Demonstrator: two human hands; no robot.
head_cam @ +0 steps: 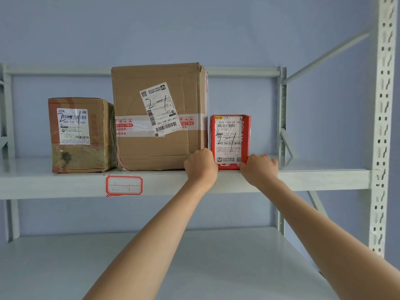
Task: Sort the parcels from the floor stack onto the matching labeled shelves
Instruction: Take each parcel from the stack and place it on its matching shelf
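Both hands are reaching up to the small red parcel (230, 141), right of centre in the frame. The left hand (201, 164) is curling its fingers around the parcel's lower left edge, knuckles toward us, squeezed in beside the neighbouring box. The right hand (258, 167) is gripping the lower right corner the same way, fingers bent over and their tips out of sight behind the parcel. Both forearms are stretching up from the bottom of the frame.

The red parcel is standing upright on the upper shelf (313, 178), its white shipping label facing out with "2-1" handwritten across it. Just beside it on the left, the large cardboard box (160, 118) is sitting with a tilted label bearing the same handwritten mark; whether the two are touching I cannot tell. Further left, touching the large box, the smaller taped carton (81, 135) is showing a "2-1" label too. A red-bordered shelf tag (124, 185) reading "2-1" is sticking to the shelf's front edge, below the boxes. The lower shelf (65, 267) is spreading across the bottom of the frame, and a perforated steel upright (383, 126) is running down the right side.
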